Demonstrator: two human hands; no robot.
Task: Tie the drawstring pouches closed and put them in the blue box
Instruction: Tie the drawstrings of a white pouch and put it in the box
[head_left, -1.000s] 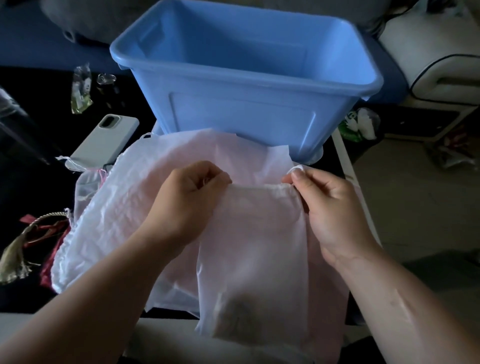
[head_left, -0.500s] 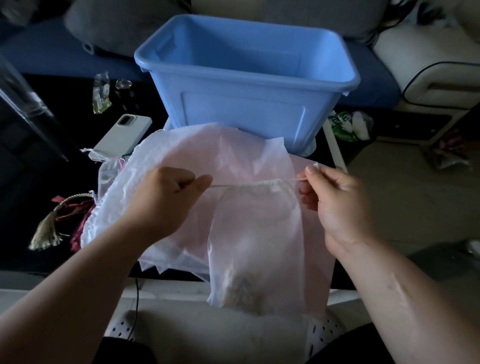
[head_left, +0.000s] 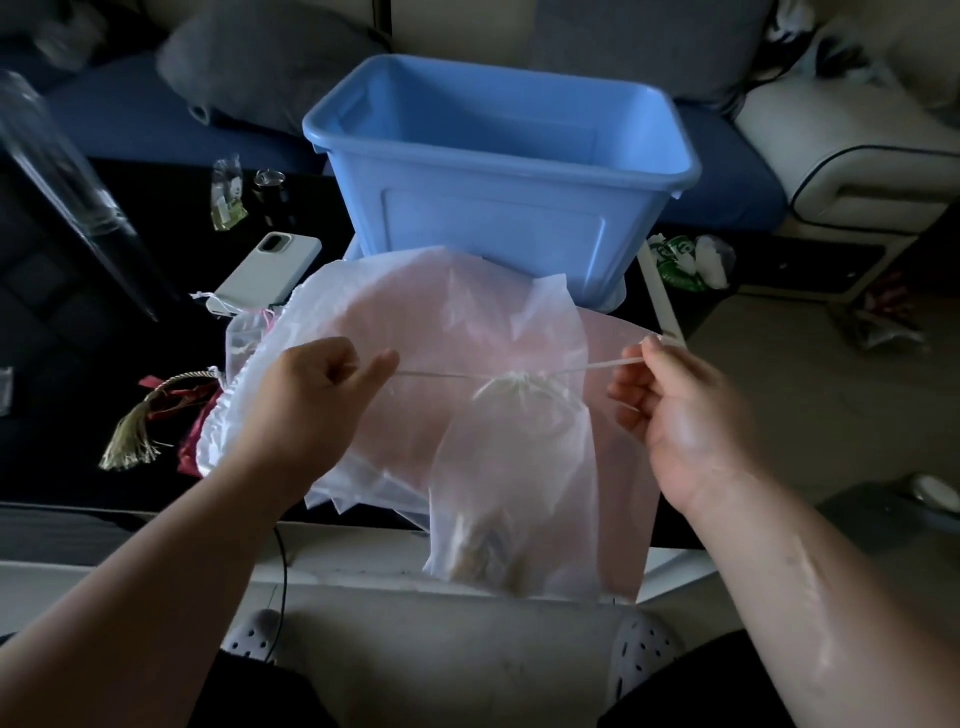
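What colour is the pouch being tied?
The pouch is sheer white, best seen in the head view.

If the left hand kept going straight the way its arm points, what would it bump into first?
Probably the heap of sheer pink pouches just beyond the left hand; behind that stands the blue box. How high the hand floats above the heap is unclear, so it might skim over.

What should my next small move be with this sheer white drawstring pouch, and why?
Probably bring the left hand and right hand together and cross the ends of the thin white drawstring into a knot. The sheer white drawstring pouch hangs with its mouth gathered shut and the string taut to each side, yet no knot shows.
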